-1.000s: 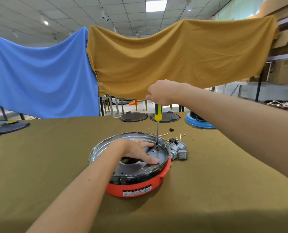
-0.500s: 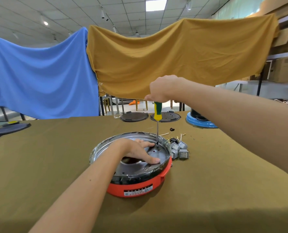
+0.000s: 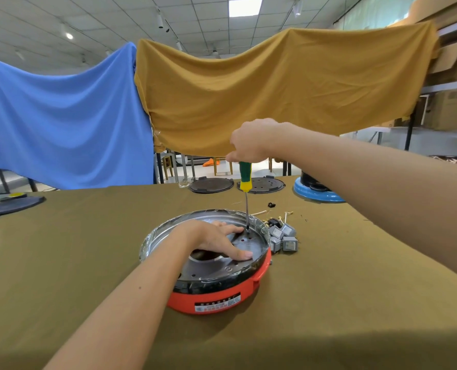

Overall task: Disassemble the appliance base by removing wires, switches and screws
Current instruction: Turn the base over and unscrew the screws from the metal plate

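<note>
An orange round appliance base [image 3: 216, 297] with a dark metal plate and shiny rim sits mid-table. My left hand [image 3: 216, 240] lies flat on the plate with fingers spread, pressing it down. My right hand [image 3: 251, 141] grips the top of a green-and-yellow screwdriver [image 3: 245, 178] held upright. Its thin shaft reaches down to a screw spot [image 3: 248, 230] on the plate's far side, just beyond my left fingertips. The screw itself is too small to make out.
Several grey switches [image 3: 284, 237] and loose wire bits [image 3: 275, 214] lie right of the base. Two black round covers [image 3: 211, 185] [image 3: 264, 185] and a blue base [image 3: 318, 194] stand at the far edge. A dark lid [image 3: 11, 205] lies far left. Olive cloth covers the table [image 3: 355, 289].
My right hand has shifted slightly on the screwdriver handle, as if turning it. The left hand and the base have stayed put.
</note>
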Motion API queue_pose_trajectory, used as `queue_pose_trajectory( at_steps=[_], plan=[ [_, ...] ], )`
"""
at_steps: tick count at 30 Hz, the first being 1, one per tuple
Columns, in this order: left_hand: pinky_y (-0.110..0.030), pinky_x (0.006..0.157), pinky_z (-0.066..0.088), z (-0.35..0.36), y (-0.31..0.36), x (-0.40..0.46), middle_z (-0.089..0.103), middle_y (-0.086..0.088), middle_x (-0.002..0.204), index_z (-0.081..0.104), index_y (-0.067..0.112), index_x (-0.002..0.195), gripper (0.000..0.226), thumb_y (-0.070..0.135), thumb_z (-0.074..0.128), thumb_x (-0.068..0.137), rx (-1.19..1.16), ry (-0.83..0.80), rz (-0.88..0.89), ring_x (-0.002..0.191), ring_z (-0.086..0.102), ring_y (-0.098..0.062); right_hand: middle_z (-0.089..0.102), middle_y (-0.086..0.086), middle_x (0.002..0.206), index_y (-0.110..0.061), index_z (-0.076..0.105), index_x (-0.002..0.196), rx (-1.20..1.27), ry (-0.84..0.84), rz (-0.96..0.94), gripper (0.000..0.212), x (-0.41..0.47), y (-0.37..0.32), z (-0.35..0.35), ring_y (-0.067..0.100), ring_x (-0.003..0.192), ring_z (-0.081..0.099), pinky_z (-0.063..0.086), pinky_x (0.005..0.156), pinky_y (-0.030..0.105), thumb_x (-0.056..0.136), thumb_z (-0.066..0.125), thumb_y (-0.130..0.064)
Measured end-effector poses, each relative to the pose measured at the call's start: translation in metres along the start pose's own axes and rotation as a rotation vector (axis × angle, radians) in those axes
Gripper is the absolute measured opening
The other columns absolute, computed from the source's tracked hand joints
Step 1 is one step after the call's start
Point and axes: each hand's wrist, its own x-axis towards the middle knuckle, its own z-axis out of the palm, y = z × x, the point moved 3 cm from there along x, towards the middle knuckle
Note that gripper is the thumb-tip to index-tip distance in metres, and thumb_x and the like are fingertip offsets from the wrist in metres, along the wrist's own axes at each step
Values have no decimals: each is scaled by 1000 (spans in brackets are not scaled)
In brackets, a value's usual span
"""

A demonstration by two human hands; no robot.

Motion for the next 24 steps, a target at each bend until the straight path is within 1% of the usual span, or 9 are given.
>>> queue_pose_trajectory(
  at_steps=[3,6,8,11,14,17,20,22,24],
  plan=[
    [-61,120,9,0,1,-1,-10,9,166,5,51,154,100,78,60,75,3,2,11,154,-6,-29,56,4,97,-8,60,113,428,-144,-124,20,-5,5,-3,16,74,47,38,60,25,96,52,-16],
    [-61,119,10,0,1,-1,-10,8,166,5,52,154,100,79,60,75,4,7,10,153,-5,-30,54,1,96,-14,56,112,695,-196,-155,27,-11,4,-4,16,77,50,43,59,25,87,57,-5],
    [-62,119,11,0,1,-1,-10,7,166,5,52,154,101,80,60,74,10,5,4,153,-4,-32,56,2,96,-15,49,110,584,-187,-92,23,-9,1,1,20,81,55,45,59,28,94,58,-29],
    [-62,119,11,0,1,-2,-10,8,166,5,52,154,101,80,60,74,5,8,-2,153,-4,-32,54,2,82,-9,51,99,121,-61,83,64,-8,-1,1,21,75,57,38,53,30,95,34,-71],
    [-62,120,10,1,1,-2,-11,8,166,5,52,154,100,79,60,75,5,7,0,153,-5,-31,56,2,82,-8,59,102,23,26,41,58,-5,-2,1,17,69,52,36,55,30,102,33,-59],
    [-62,119,10,0,1,-2,-11,8,166,5,52,154,100,79,60,75,6,8,1,153,-5,-31,55,4,93,-11,52,115,355,-111,-111,23,-8,0,0,16,71,45,36,60,28,104,43,-29],
    [-62,119,10,0,1,-1,-10,9,166,6,52,154,100,80,60,74,5,10,4,153,-4,-31,54,6,100,-14,56,100,671,-171,-198,13,-16,-4,-5,16,68,42,38,57,24,94,46,-7],
    [-62,119,10,0,0,0,-10,9,166,6,53,154,101,80,60,73,3,10,5,153,-4,-31,58,6,102,-15,56,101,616,-120,-194,11,-15,-7,-3,17,73,47,40,60,25,94,48,-14],
    [-61,119,10,1,-1,1,-10,9,166,6,53,154,101,81,60,74,-2,12,6,153,-5,-30,58,4,97,-15,50,105,369,-68,-99,27,-13,-9,1,22,82,52,42,66,33,101,43,-41]
  ],
)
